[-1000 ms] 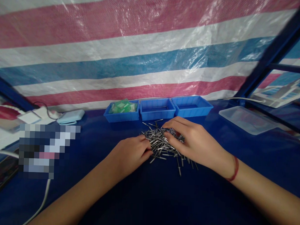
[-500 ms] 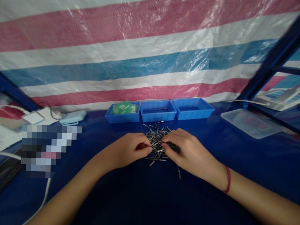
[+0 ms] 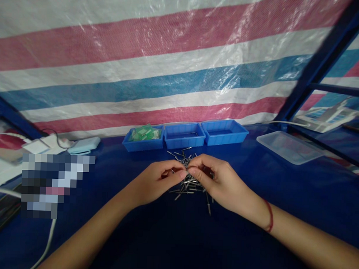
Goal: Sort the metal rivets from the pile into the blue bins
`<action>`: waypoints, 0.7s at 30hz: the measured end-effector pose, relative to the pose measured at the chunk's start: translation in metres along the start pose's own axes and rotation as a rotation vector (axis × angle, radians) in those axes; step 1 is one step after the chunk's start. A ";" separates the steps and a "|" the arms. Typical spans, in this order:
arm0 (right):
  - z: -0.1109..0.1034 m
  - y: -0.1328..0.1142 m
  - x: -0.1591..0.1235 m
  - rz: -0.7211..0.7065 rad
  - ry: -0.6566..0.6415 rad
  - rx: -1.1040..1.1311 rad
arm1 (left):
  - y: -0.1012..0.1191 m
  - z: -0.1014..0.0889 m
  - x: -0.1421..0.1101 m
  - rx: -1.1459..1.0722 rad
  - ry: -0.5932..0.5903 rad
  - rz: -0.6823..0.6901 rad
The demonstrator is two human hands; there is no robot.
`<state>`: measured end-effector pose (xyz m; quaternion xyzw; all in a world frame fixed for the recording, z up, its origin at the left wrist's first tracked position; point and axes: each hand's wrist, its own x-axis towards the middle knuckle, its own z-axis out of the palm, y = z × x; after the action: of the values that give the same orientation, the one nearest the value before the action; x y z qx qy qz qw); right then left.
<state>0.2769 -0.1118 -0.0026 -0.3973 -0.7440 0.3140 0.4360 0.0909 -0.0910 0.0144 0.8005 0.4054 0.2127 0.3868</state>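
Your left hand and right hand nearly meet over blind rivets heaped before the blue bins, fingers curled in, any hold unclear; pinch lightly to avoid scattering.

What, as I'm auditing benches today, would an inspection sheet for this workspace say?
Surface: dark blue tabletop.
Job's things: loose heap of metal pins, some straying from it; behind, three blue bins, the left one holding green packets.
Clutter: light-blue case at left, translucent plastic piece at right; part of the left side is pixelated.
Grips: left grip and right grip close together over the heap; whether either holds a pin is unclear.
Cables: white cable at left; thin white lead at right rear.
Surroundings: striped plastic sheet behind, blue frame at the sides.
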 end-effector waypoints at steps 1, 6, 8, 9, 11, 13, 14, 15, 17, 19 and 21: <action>0.000 -0.001 -0.001 -0.016 0.020 -0.008 | 0.001 0.002 0.000 -0.005 0.015 0.006; 0.004 0.000 -0.002 0.041 0.099 0.136 | 0.002 0.014 -0.001 -0.060 0.158 0.022; 0.005 0.001 -0.002 0.046 0.094 0.148 | 0.000 0.017 -0.001 -0.072 0.206 0.022; 0.005 0.001 -0.003 0.042 0.092 0.139 | 0.000 0.019 -0.001 -0.067 0.224 0.025; 0.004 0.000 -0.003 0.032 0.098 0.109 | -0.001 0.020 -0.001 -0.028 0.248 0.043; 0.004 -0.002 -0.003 0.017 0.104 0.069 | -0.001 0.020 -0.002 0.059 0.272 0.073; 0.003 -0.002 -0.004 0.004 0.103 0.040 | -0.001 0.020 -0.002 0.115 0.290 0.095; 0.003 -0.003 -0.004 -0.015 0.100 0.005 | -0.001 0.019 -0.002 0.174 0.308 0.123; 0.002 -0.004 -0.005 -0.070 0.097 -0.081 | -0.001 0.018 -0.003 0.288 0.341 0.193; 0.001 -0.005 -0.006 -0.134 0.101 -0.156 | -0.002 0.018 -0.005 0.378 0.362 0.266; 0.000 -0.006 -0.006 -0.176 0.105 -0.191 | -0.003 0.018 -0.005 0.434 0.381 0.318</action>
<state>0.2770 -0.1198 0.0002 -0.3860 -0.7787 0.1807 0.4604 0.0983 -0.1023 0.0011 0.8634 0.3760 0.3249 0.0865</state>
